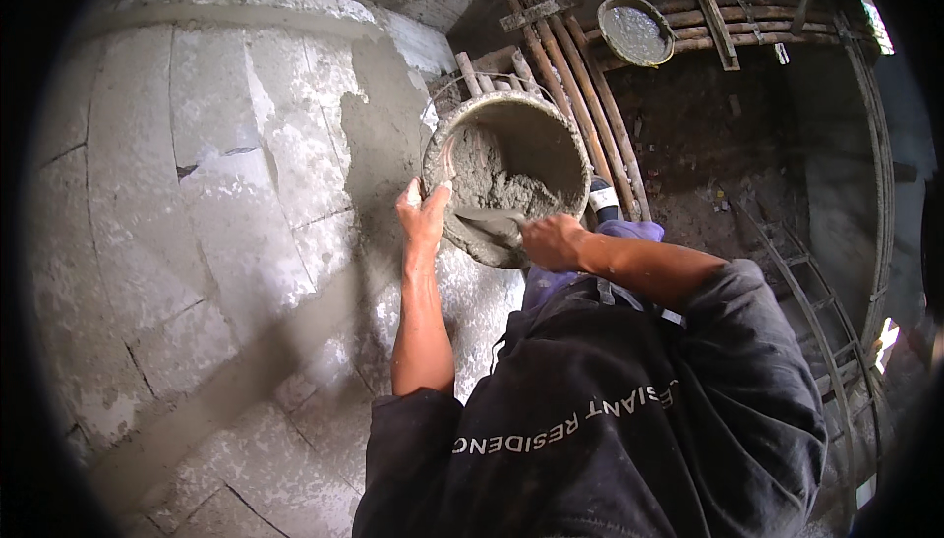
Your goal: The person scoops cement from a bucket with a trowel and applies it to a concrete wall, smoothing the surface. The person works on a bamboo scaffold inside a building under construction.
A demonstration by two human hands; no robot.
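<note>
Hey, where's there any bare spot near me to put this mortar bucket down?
Little shows. The bamboo poles right of the bucket offer a bare stretch between it and the mortar pan. Left is upright block wall, no resting place. Around the bucket it is crowded: left hand on the rim, right hand working a trowel inside.

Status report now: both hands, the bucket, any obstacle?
Left hand grips bucket rim. Right hand holds trowel in mortar. No obstacle seen.

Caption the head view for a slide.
Left hand grips the rim of a mortar bucket while the right hand works a trowel inside it, beside a block wall.
</note>
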